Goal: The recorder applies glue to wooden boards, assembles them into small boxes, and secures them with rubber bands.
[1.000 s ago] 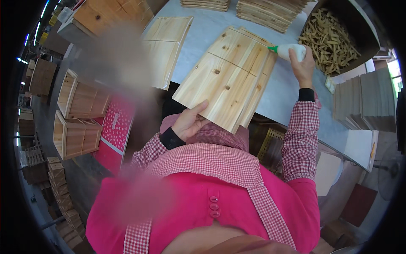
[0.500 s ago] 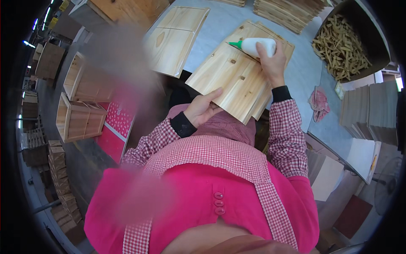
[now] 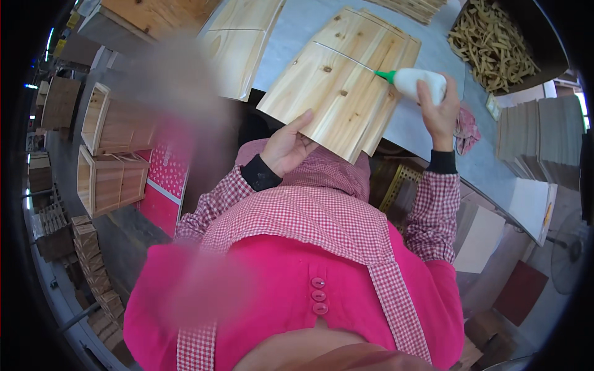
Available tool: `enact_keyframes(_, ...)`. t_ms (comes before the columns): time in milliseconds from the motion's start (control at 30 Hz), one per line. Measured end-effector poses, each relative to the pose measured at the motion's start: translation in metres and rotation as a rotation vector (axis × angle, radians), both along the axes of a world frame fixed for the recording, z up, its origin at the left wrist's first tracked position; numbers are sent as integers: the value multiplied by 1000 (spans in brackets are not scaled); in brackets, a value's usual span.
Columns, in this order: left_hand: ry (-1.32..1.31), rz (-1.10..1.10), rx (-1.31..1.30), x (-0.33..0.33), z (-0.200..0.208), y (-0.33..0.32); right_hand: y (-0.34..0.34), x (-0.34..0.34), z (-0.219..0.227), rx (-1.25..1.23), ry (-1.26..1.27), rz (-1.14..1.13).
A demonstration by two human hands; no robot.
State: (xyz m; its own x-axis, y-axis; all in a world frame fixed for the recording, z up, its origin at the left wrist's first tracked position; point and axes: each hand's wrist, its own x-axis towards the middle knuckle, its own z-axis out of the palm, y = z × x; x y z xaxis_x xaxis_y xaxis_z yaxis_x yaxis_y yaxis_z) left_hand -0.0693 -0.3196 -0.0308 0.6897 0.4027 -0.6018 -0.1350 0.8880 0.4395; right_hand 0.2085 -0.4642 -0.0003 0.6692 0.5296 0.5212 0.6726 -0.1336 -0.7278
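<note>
My right hand is wrapped round a white glue bottle with a green nozzle. The nozzle tip points left, at the right end of a pale line of glue across a wooden panel. This panel tapers, has dark knots, and lies over another wooden board that shows along its right side. My left hand grips the panel's near edge, thumb on top and fingers underneath. To the left lies another wooden panel with a similar line across it.
A box of thin wood strips stands at the back right. Near it lie a pink cloth and stacked grey boards. More boards are piled at the far edge. Wooden boxes stand on the left.
My right hand has moved the glue bottle rightward across the panel, and a pale glue line now shows behind the nozzle. My left hand still holds the panel's near edge.
</note>
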Motion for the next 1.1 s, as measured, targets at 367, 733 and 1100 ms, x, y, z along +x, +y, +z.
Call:
enact_keyframes(367, -205, 99, -16, 5, 23, -6, -39, -10, -8, 556, 613, -100)
enact_keyframes(733, -223, -24, -64, 1, 12, 2, 24, 63, 5, 641, 600, -258)
enact_keyframes(1100, -215, -5, -97, -1, 10, 5, 30, 84, -5, 454, 554, -287)
